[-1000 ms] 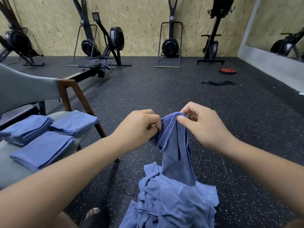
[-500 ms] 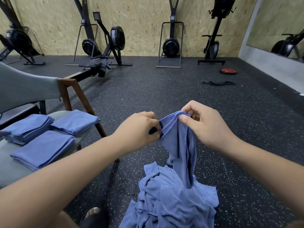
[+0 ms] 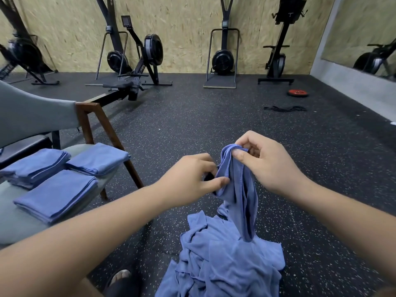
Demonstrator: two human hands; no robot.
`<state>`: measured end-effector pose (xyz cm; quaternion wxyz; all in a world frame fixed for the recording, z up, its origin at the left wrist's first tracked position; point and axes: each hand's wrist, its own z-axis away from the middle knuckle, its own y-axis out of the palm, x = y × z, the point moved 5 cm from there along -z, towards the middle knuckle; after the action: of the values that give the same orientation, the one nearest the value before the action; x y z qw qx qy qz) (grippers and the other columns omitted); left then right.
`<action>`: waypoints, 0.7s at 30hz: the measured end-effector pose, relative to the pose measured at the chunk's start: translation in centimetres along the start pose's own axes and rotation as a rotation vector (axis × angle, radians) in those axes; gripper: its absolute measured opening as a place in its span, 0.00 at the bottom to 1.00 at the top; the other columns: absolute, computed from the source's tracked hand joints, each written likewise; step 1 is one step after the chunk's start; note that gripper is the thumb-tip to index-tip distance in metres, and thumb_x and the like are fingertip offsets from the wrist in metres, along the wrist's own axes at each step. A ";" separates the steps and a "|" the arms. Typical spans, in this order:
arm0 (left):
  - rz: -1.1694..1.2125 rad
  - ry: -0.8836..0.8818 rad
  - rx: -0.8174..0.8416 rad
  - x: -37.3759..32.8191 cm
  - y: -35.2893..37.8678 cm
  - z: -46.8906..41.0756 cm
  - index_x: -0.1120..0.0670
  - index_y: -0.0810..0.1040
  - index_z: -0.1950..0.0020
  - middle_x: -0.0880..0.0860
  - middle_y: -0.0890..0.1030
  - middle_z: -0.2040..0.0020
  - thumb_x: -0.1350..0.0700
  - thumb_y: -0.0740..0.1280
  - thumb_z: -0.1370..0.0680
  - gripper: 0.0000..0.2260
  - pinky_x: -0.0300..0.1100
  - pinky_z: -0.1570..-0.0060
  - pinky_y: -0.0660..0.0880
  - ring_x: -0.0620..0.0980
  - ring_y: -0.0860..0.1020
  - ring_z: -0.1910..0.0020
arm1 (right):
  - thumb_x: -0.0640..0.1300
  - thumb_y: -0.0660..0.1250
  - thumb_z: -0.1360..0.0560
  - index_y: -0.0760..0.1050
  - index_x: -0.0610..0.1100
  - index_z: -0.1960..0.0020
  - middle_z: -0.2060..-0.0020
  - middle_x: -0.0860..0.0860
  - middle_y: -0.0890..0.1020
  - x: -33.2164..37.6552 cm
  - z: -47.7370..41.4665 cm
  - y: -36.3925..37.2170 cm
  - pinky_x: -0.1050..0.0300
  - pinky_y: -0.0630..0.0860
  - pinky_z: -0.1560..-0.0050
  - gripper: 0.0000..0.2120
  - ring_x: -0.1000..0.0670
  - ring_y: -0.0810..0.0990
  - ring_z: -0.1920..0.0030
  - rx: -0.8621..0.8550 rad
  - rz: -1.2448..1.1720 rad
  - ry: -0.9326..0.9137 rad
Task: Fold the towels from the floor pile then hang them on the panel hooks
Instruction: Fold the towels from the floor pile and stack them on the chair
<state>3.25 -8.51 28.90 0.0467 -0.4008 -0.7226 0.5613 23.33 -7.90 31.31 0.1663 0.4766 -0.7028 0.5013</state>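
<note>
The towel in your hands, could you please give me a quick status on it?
Left hand, right hand both pinch towel near its top. Bunched, unfolded, hanging over floor pile. Nothing blocking; panel hooks not in view.

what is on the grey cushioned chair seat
Three stacks of folded blue towels lie on the chair seat. The cushion beneath them is hidden; its left part is out of frame.

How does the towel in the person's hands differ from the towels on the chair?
The held towel hangs bunched; the chair towels are folded flat. The held towel is pinched by the left hand and right hand above the floor pile; the chair towels lie on the seat. Both are blue.
</note>
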 end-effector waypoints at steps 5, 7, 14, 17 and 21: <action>-0.009 -0.024 -0.013 0.5 1.2 -0.4 0.54 0.84 0.59 0.46 0.79 0.55 0.46 0.73 0.19 0.14 0.40 0.56 0.74 0.45 0.77 0.60 | 0.47 0.71 0.18 0.80 0.51 0.51 0.61 0.49 0.82 0.1 0.1 -0.1 0.43 0.77 0.54 0.04 0.43 0.78 0.59 0.009 0.017 -0.016; 0.005 -0.030 -0.018 1.3 0.9 -0.4 0.52 0.84 0.59 0.45 0.80 0.54 0.46 0.73 0.18 0.14 0.33 0.58 0.71 0.42 0.78 0.61 | 0.46 0.72 0.18 0.80 0.51 0.51 0.61 0.48 0.82 -0.2 0.1 -0.5 0.43 0.77 0.54 0.04 0.43 0.78 0.59 0.002 0.021 -0.009; -0.093 -0.062 -0.071 3.1 -1.9 -0.6 0.55 0.86 0.54 0.47 0.83 0.49 0.54 0.70 0.16 0.10 0.37 0.53 0.73 0.45 0.79 0.57 | 0.46 0.72 0.19 0.80 0.50 0.51 0.60 0.49 0.82 -1.3 0.2 -1.0 0.45 0.76 0.53 0.03 0.43 0.78 0.58 0.025 0.040 0.011; -0.096 -0.096 -0.063 3.2 -3.0 -0.5 0.53 0.88 0.52 0.44 0.84 0.47 0.54 0.70 0.17 0.08 0.35 0.52 0.73 0.43 0.81 0.55 | 0.46 0.73 0.19 0.80 0.50 0.51 0.60 0.51 0.82 -1.4 0.1 -0.9 0.50 0.74 0.56 0.03 0.48 0.76 0.62 0.054 0.074 0.009; -0.039 -0.177 -0.049 3.2 -4.6 -0.4 0.49 0.88 0.55 0.42 0.85 0.51 0.54 0.74 0.20 0.05 0.33 0.53 0.74 0.41 0.82 0.56 | 0.44 0.74 0.19 0.80 0.51 0.53 0.60 0.52 0.83 -1.2 -0.1 -1.1 0.62 0.72 0.60 0.05 0.58 0.74 0.65 0.071 0.093 0.020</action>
<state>-1.14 -6.40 31.74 -0.0161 -0.3364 -0.7451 0.5757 24.79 -7.22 31.09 0.1329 0.4442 -0.7043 0.5376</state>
